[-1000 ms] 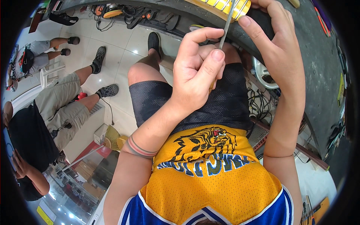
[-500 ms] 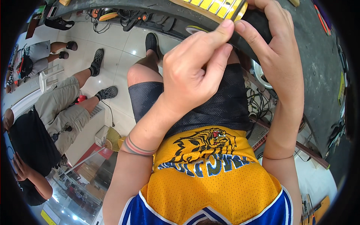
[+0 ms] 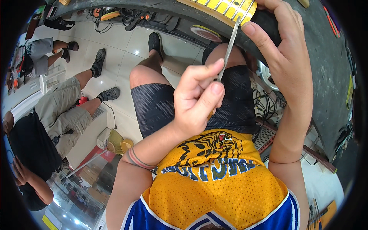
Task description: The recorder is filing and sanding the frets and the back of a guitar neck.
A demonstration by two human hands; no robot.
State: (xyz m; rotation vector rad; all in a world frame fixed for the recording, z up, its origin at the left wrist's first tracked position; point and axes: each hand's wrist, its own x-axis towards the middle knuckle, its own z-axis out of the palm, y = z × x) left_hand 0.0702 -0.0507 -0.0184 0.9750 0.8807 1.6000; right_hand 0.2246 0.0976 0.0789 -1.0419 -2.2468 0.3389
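A guitar neck (image 3: 219, 12) with a yellow fretboard face and several shiny metal frets lies at the top edge, near the bench rim. Around its near right end curls my right hand (image 3: 288, 53), closed, thumb on the near side and fingers over the far side. My left hand (image 3: 193, 101) is lower, over my lap, pinching a slim metal file (image 3: 230, 48) between thumb and fingers. The file slants up and right, its tip at the end frets beside my right thumb. Its handle end is mostly hidden in my left palm.
The dark bench (image 3: 326, 76) curves along the top and right, with red pencil-like sticks (image 3: 332, 22) on it. Cables (image 3: 264, 107) and a round metal piece (image 3: 264, 74) are below. Another person (image 3: 34, 142) is at the left, with a glass case (image 3: 88, 184) nearby.
My left hand has drawn down and back from the neck, so the file's shaft now shows. The neck has shifted slightly right and down; my right hand stays at its end.
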